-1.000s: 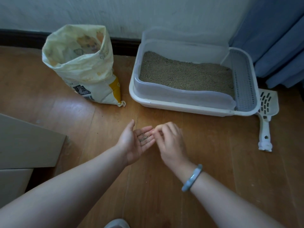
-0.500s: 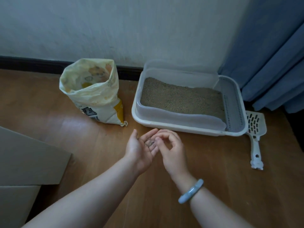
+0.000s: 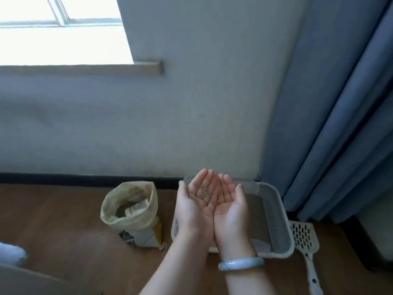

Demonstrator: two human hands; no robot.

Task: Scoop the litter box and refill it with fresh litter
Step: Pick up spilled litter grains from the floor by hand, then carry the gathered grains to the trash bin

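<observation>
Hands: left (image 3: pixel 196 202) and right (image 3: pixel 230 206) cupped together, palms up, each grip wide.
Pellets (image 3: pixel 204 192): loose on left palm, above box (image 3: pixel 276 222).
Risk: tilt or gap spills them onto floor (image 3: pixel 63 220), missing box.
Scoop (image 3: pixel 305 235): floor, right of box.

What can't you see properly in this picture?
- Litter box, head view: its left and front parts sit behind the left hand and right hand.
- Scoop: handle end cut off by the bottom edge.
- Bag: printing too blurred to read.
- Grains on the left palm: too small to count.
</observation>
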